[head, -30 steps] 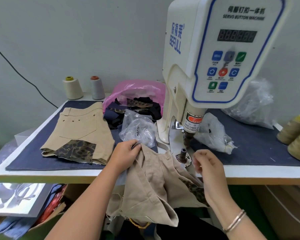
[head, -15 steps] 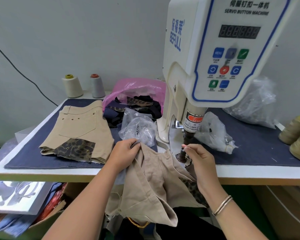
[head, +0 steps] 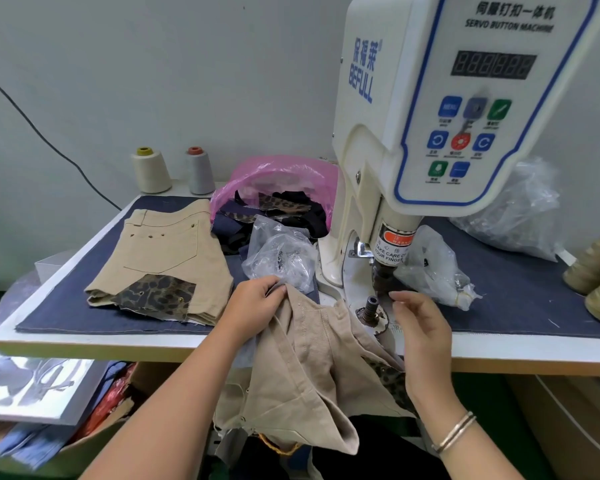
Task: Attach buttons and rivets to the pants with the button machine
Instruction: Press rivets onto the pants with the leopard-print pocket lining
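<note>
Two clear bags (head: 280, 255) flank the button machine (head: 430, 133); left hand (head: 253, 308) fingers grip pants (head: 309, 368), right hand (head: 420, 327) fingers loosely curled, empty.

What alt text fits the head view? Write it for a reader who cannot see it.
A left hand grips tan pants at a white button machine, while the right hand hovers beside the machine's lower die post. A finished folded pair lies on the blue-covered table.
</note>
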### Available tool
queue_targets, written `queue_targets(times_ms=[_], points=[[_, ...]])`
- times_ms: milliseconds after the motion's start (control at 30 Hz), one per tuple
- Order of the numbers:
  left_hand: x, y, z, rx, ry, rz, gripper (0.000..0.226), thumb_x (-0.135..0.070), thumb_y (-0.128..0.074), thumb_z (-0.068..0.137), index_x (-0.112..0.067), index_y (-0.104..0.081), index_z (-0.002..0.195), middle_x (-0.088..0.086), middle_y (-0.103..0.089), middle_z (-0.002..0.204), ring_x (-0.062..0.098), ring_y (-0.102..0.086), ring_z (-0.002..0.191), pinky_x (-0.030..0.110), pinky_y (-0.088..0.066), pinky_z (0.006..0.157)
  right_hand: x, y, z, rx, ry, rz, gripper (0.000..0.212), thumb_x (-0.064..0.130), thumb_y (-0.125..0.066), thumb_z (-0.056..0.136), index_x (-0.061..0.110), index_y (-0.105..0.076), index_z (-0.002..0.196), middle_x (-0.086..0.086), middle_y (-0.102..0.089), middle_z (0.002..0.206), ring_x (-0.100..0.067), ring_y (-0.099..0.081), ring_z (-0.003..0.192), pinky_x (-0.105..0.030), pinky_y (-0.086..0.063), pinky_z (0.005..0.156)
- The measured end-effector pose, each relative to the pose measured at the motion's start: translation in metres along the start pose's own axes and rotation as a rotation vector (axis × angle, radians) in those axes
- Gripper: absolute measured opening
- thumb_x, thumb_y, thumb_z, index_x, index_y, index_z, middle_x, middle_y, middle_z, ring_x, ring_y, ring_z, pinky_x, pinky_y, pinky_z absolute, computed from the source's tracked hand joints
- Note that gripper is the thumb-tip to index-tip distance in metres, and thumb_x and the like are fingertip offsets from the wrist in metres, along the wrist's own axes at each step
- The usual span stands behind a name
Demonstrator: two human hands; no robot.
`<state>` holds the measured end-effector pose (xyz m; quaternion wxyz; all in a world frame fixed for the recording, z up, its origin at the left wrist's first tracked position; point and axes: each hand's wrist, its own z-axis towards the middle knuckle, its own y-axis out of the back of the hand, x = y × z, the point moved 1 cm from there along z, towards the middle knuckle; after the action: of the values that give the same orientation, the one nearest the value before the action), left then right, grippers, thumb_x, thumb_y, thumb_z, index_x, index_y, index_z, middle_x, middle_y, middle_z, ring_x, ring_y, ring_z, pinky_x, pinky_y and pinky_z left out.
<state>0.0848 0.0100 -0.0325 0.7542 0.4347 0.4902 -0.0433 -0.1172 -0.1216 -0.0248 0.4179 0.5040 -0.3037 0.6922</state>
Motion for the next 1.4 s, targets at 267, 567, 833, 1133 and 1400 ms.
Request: queue_targets(times_ms=[267, 567, 833, 1133, 1400], points=[[-0.037, 0.012, -0.011, 0.026, 0.032, 0.16, 0.035, -0.018, -0.054, 0.094, -0.011, -0.043, 0.061, 0.002, -0.046, 0.057, 0.021, -0.042, 0.063, 0.033, -0.027, 0.058, 0.021, -0.033, -0.069, 0.628, 0.145, -0.284, 0.022, 0.03, -0.057, 0.085, 0.033, -0.062, 0.106, 0.017, -0.061, 0.099, -0.001, -0.059, 0.093, -0.015, -0.047, 0.079], [-0.063, 0.038, -0.024, 0.021, 0.187, 0.156, 0.034, -0.017, -0.05, 0.095, -0.006, -0.041, 0.063, 0.004, -0.04, 0.062, 0.018, -0.037, 0.061, 0.032, -0.025, 0.055, 0.023, -0.057, -0.057, 0.587, 0.016, -0.399, 0.017, 0.039, -0.066, 0.082, 0.031, -0.052, 0.078, 0.018, -0.05, 0.065, 0.0, -0.046, 0.065, -0.017, -0.036, 0.062], [-0.08, 0.02, -0.036, 0.151, 0.444, -0.272, 0.024, -0.028, -0.051, 0.098, -0.01, -0.067, 0.098, 0.01, -0.065, 0.086, 0.023, -0.058, 0.071, 0.027, -0.046, 0.059, 0.037, -0.057, -0.061, 0.611, -0.047, -0.139, 0.014, 0.025, -0.055, 0.092, 0.021, -0.052, 0.078, 0.012, -0.05, 0.069, -0.001, -0.047, 0.067, -0.018, -0.037, 0.067], [-0.096, -0.005, -0.066, 0.297, 0.467, -0.635, 0.034, 0.008, -0.048, 0.092, -0.013, -0.054, 0.118, 0.008, -0.06, 0.112, 0.017, -0.063, 0.09, 0.022, -0.055, 0.066, 0.036, -0.032, -0.057, 0.479, -0.64, 0.22, 0.023, 0.043, -0.065, 0.082, 0.024, -0.065, 0.095, -0.016, -0.071, 0.093, -0.031, -0.066, 0.076, -0.04, -0.05, 0.067], [-0.098, 0.006, -0.049, 0.383, -0.077, -0.167, 0.033, 0.001, -0.052, 0.094, -0.025, -0.056, 0.114, -0.001, -0.06, 0.117, 0.004, -0.057, 0.102, 0.014, -0.046, 0.086, 0.042, -0.015, -0.028, 0.412, -0.487, 0.127, 0.033, -0.009, -0.045, 0.086, 0.019, -0.062, 0.087, 0.002, -0.069, 0.079, -0.011, -0.061, 0.076, -0.025, -0.045, 0.07]])
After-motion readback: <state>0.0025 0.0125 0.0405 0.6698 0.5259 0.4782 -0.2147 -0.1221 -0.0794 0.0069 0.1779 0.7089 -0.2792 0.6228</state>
